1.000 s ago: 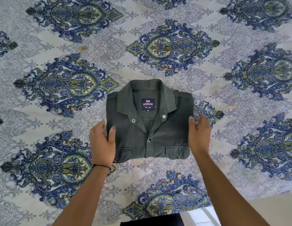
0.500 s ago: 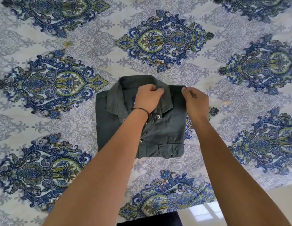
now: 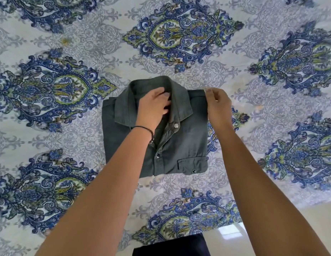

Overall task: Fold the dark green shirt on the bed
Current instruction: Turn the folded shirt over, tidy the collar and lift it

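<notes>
The dark green shirt (image 3: 181, 143) lies folded into a compact rectangle on the bed sheet (image 3: 50, 126), collar at the far edge, placket facing up with snap buttons visible. A buttoned chest pocket (image 3: 192, 164) sits at the near right corner of the shirt.

Left of the shirt's placket, the person's left forearm crosses over the garment's near left portion; a thin dark wrist band (image 3: 145, 131) circles the wrist above the placket. The left hand (image 3: 153, 108) rests inside the open collar (image 3: 179, 102), fingers curled closed onto the collar fabric at the neckline.

At the shirt's far right corner, the right hand (image 3: 217, 104) has thumb and fingers pinched together on the shoulder edge of the shirt.

The sheet is pale with blue and green ornamental medallions on all sides of the shirt. Nearer than the shirt, beyond the sheet's edge, a light glossy floor (image 3: 272, 228) shows at the right.
</notes>
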